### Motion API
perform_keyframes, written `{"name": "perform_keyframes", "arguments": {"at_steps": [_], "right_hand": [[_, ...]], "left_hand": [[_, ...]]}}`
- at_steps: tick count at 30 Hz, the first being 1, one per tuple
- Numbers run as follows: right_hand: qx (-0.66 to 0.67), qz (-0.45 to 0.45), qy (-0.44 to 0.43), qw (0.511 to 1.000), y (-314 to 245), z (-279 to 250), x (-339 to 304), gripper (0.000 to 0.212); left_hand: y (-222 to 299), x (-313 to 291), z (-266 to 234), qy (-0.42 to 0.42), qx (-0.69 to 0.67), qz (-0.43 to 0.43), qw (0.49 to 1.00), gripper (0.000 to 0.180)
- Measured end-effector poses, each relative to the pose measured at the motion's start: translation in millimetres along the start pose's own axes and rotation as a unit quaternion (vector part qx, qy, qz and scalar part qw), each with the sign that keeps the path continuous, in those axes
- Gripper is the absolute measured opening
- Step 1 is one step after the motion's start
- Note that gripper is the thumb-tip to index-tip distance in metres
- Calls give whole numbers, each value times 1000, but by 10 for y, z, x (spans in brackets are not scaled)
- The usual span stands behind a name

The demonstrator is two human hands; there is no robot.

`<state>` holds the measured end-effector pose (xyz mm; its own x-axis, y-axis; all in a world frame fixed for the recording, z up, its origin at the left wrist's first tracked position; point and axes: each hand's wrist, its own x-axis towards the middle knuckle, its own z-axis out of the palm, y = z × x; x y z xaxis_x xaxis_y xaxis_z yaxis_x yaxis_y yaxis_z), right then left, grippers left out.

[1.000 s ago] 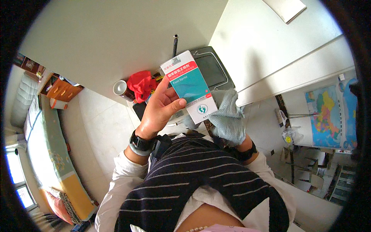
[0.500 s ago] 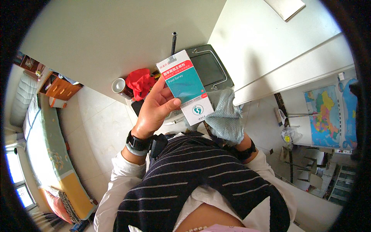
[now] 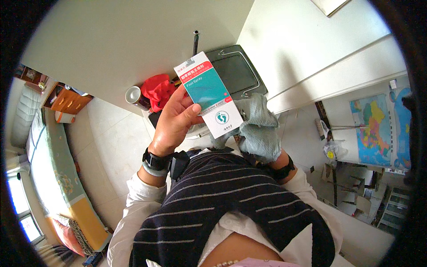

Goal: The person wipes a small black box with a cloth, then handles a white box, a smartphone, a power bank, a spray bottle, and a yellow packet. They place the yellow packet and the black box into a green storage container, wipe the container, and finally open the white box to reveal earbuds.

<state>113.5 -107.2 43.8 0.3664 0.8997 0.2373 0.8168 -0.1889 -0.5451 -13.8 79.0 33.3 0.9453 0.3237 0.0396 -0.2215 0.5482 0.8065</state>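
In front of me, my left hand (image 3: 175, 115) grips a small white, teal and red carton (image 3: 206, 91) by its left side, thumb on the front face. The carton is tilted, its top leaning left, and a pair of footprints is printed near its lower end. A grey cloth (image 3: 260, 142) bunches over my right hand (image 3: 279, 162), which holds it up just right of the carton's lower end. The fingers of that hand are hidden by the cloth. Part of the cloth passes behind the carton.
Beyond the carton stands a dark-topped box with a wire handle (image 3: 235, 73). A red bag (image 3: 158, 92) and a metal can (image 3: 135, 96) sit to its left by the wall. A bed (image 3: 62, 164) lies far left; a broom (image 3: 322, 129) and wall map (image 3: 368, 129) are right.
The view has shifted slightly, with the carton and surroundings now a little higher and farther left. The grey cloth's folds have changed shape over my right hand. My left hand keeps its grip.
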Motion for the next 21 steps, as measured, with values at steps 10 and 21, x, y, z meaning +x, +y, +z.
{"name": "perform_keyframes", "arguments": {"at_steps": [10,21], "right_hand": [[21,-13,25,999,44,-26,42,40],[160,-41,190,968,218,377,82,26]], "left_hand": [[-28,-7,-5,6,-12,7,1000,66],[-373,-111,258,-42,289,-30,956,89]]}}
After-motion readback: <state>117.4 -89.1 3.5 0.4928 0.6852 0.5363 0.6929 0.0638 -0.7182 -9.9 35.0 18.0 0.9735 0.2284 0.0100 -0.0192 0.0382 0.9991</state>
